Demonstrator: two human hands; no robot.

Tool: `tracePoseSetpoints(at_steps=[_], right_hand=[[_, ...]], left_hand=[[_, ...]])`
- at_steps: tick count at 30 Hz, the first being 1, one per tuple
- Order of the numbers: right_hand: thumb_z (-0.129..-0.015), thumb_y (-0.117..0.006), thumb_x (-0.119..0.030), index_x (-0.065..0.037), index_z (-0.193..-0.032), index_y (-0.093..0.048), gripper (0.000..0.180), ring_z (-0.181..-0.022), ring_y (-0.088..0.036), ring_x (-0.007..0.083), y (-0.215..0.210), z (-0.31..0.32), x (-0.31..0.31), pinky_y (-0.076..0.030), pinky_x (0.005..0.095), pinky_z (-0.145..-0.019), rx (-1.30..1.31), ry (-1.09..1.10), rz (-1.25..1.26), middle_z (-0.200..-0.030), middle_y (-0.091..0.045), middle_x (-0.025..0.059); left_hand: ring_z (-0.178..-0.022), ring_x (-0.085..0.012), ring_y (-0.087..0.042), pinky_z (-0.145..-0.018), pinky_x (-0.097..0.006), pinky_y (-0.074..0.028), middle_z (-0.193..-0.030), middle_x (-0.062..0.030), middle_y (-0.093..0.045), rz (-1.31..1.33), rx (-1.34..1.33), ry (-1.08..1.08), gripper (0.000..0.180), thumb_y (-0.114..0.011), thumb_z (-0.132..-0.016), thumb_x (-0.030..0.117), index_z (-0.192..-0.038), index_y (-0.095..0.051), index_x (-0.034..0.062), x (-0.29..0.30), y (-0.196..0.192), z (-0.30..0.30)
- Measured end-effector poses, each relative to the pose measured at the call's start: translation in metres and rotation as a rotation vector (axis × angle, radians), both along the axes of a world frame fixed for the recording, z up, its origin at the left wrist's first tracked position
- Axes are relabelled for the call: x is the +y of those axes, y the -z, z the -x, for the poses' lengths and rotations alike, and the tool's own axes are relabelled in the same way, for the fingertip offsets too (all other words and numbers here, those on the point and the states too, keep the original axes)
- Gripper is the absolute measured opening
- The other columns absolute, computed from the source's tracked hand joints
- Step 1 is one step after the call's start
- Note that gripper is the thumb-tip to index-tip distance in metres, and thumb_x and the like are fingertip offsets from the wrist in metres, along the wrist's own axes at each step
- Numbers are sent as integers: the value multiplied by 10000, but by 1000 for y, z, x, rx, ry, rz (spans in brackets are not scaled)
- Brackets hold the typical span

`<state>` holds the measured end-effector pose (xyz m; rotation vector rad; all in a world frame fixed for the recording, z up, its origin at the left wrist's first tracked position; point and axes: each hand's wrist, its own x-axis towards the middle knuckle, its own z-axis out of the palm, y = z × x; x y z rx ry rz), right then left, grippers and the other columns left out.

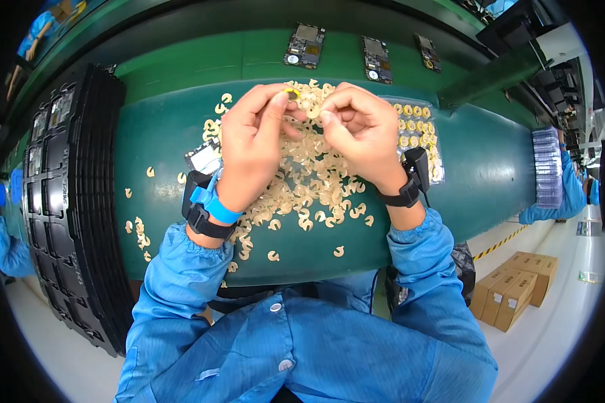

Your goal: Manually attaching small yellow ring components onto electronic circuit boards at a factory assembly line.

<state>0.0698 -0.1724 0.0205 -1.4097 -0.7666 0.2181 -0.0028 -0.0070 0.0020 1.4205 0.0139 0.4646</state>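
My left hand (257, 127) pinches a small round part (292, 94), dark with a yellow edge, between thumb and forefinger. Close beside it, the thumb and forefinger of my right hand (361, 127) are closed on a pale C-shaped piece (312, 112). Both hands are raised over a heap of similar cream C-shaped pieces (309, 178) strewn on the green work surface (480, 181). By my left wrist lies a circuit board (204, 158) with a white face, partly covered by the hand. Behind my right hand, a clear tray (437, 171) holds rows of round yellow-and-white parts.
Three circuit boards (305, 46) rest along the green ledge at the far side. Stacked black trays (74, 195) stand tall at the left edge. Clear trays (548, 168) are piled at the right end. Brown cartons (514, 289) sit on the floor. Other people's blue sleeves (563, 191) show at both sides.
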Motion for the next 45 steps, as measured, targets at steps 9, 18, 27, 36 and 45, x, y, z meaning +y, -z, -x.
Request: tracePoseSetpoints(at_steps=[9,18,27,36,45], right_hand=[[-874,-773,-32,-8,-1040,-751,169,-638,-583,65,-5,-9,0,-440,220,-543,-345,115,200,-859,-653,58],[-829,-759,17,-17,-1011,-733,187,-692,-668,225,-2,-17,-3,-532,299,-587,-919,279,150,-902,-685,105],[-895,-723,2,33,-1034,-725,142,-811,-696,170,-7,-12,0,-559,265,-677,-490,161,155,-955,-695,114],[-963,-693,-97,18,-1019,-679,128,-850,-670,118,-16,-42,-7,-558,269,-721,-143,297,227,-941,-700,70],[-808,-827,-248,-79,-1576,-293,951,-1164,-643,471,28,-183,-91,-526,492,-972,-488,611,1142,-1228,-668,312]], left_hand=[[-849,-141,-679,-704,-265,-576,-981,-94,-686,-287,-7,-48,190,-582,-1032,87,-1103,-714,-30,-1,-2,1],[-831,-156,-712,-659,-270,-550,-890,-94,-716,181,130,196,233,-602,-1046,160,-1056,-710,-46,6,-2,0],[-778,-134,-703,-630,-240,-527,-886,-77,-719,53,58,47,179,-624,-1029,116,-1044,-707,-41,-1,-3,3],[-808,-155,-709,-649,-255,-549,-1074,-144,-731,14,134,66,423,-619,-1022,100,-1416,-549,-36,-5,-1,7],[-797,-134,-706,-649,-255,-550,-1029,-126,-732,7,224,170,336,-587,-1018,83,-1330,-592,-41,-6,4,2]])
